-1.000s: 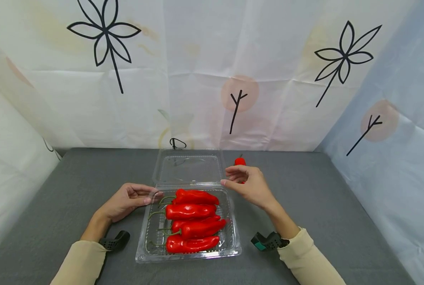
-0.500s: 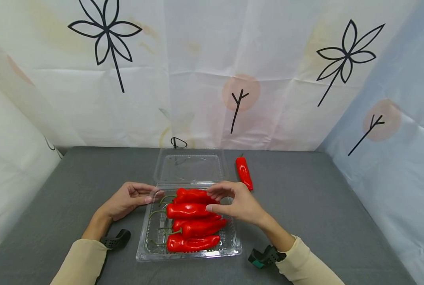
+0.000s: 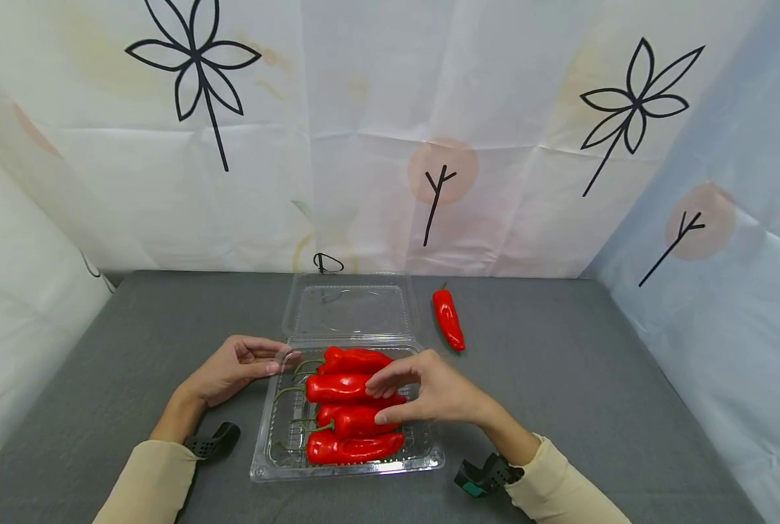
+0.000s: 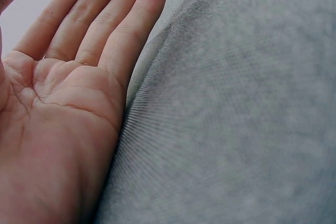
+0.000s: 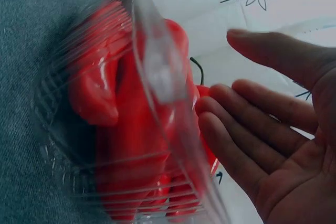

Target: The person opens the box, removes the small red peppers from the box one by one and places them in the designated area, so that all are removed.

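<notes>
A clear plastic clamshell box (image 3: pixel 275 466) sits on the grey table with its lid (image 3: pixel 351 313) folded back. Several red peppers (image 3: pixel 337 388) with green stems lie in its base, stems pointing left. Above their right ends hovers my right hand (image 3: pixel 429 389), thumb and fingers spread apart with nothing between them. In the right wrist view its fingers look loose, close to the box wall. My left hand (image 3: pixel 233 367) rests at the box's back left corner, its fingertips seen through the plastic. The left wrist view shows the left hand's fingers (image 4: pixel 113 22) nearly straight.
One more red pepper (image 3: pixel 449 319) lies on the grey table (image 3: pixel 547 349), right of the lid. A white cloth wall (image 3: pixel 364 94) with flower drawings stands behind the table. A black loop (image 3: pixel 327 263) is at the wall's foot, behind the lid.
My right hand has moved left and toward me, from beside the loose pepper to over the peppers in the box. The loose pepper is now uncovered. My left hand stays at the corner.
</notes>
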Motion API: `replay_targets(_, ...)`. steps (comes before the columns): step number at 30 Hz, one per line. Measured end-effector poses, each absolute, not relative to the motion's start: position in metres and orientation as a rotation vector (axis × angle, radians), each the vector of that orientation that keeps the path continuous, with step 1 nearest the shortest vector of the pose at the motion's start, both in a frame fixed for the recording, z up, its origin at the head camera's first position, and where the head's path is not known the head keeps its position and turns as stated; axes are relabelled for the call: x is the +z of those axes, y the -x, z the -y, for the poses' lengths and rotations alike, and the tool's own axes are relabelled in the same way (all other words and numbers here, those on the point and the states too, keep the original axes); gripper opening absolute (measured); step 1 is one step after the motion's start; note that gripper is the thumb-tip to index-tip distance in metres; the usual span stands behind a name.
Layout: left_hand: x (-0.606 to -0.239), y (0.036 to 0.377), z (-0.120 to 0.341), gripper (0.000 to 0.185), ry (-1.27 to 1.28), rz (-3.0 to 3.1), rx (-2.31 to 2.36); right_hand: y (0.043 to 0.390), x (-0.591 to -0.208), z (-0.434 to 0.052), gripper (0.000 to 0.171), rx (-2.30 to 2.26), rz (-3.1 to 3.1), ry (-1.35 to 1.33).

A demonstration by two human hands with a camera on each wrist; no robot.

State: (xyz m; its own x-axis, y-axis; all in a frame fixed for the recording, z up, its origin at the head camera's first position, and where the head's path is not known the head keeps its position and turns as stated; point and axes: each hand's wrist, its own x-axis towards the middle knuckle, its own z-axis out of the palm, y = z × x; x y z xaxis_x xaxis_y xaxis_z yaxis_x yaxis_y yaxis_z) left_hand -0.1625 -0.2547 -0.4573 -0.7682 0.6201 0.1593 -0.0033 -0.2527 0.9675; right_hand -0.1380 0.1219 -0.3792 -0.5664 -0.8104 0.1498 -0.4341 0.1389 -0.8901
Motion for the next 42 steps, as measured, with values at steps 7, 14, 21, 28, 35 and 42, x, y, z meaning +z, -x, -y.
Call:
replay_targets(7, -0.457, 0.162, 0.255, 0.035, -0.714, -1.618, 2.067, 0.136, -0.380, -0.121, 0.036, -1.272, -2.080, 1.219)
replay_targets(14, -0.457, 0.163, 0.255, 0.035, -0.784, -1.599, 2.069, 0.133, -0.379, -0.118, 0.042, -1.147, -2.134, 1.202)
replay_targets(21, -0.457, 0.162, 0.256, 0.035, -0.785, -1.612, 2.075, 0.133, -0.382, -0.115, 0.043, -1.076, -2.179, 1.190)
replay_targets(28, -0.456, 0.162, 0.256, 0.035, -0.792, -1.602, 2.081, 0.132, -0.382, -0.112, 0.042, -1.035, -2.234, 1.183)
replay_targets(35, -0.456, 0.161, 0.256, 0.035, -0.790, -1.626, 2.074, 0.132, -0.385, -0.110, 0.040, -1.047, -2.239, 1.244)
replay_targets(42, -0.456, 0.161, 0.256, 0.035, -0.788, -1.639, 2.067, 0.131, -0.388, -0.109, 0.040, -1.087, -2.212, 1.310)
